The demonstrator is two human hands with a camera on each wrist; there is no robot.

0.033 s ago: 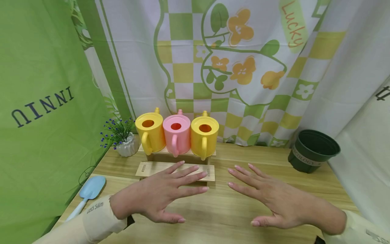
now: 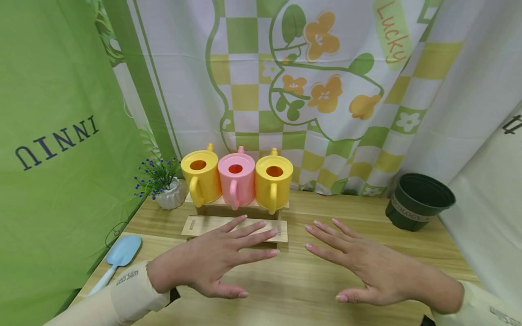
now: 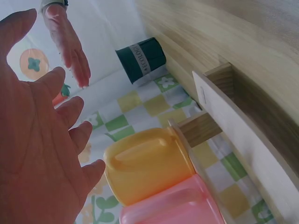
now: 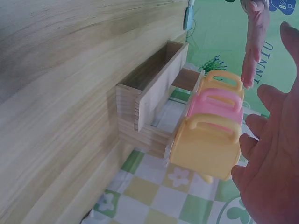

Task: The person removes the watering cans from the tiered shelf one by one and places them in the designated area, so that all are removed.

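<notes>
My left hand (image 2: 222,256) is spread, palm down, in front of a two-step wooden stand (image 2: 234,224), its fingers overlapping the lower step in the head view. The right hand (image 2: 363,262) spreads likewise over the table to the right of the stand. Neither hand holds anything. On the upper step sit a yellow watering can (image 2: 205,181) at left, a pink watering can (image 2: 243,183) in the middle and another yellow watering can (image 2: 281,185) at right. Their handles face me and their spouts point to the back. Both wrist views show bare palms apart from the cans.
A dark green plant pot (image 2: 408,208) stands at the back right of the wooden table (image 2: 302,294). At left are a light blue trowel (image 2: 123,251) and a white pot (image 2: 171,194) of purple-flowered plant. A patterned curtain (image 2: 244,40) hangs behind.
</notes>
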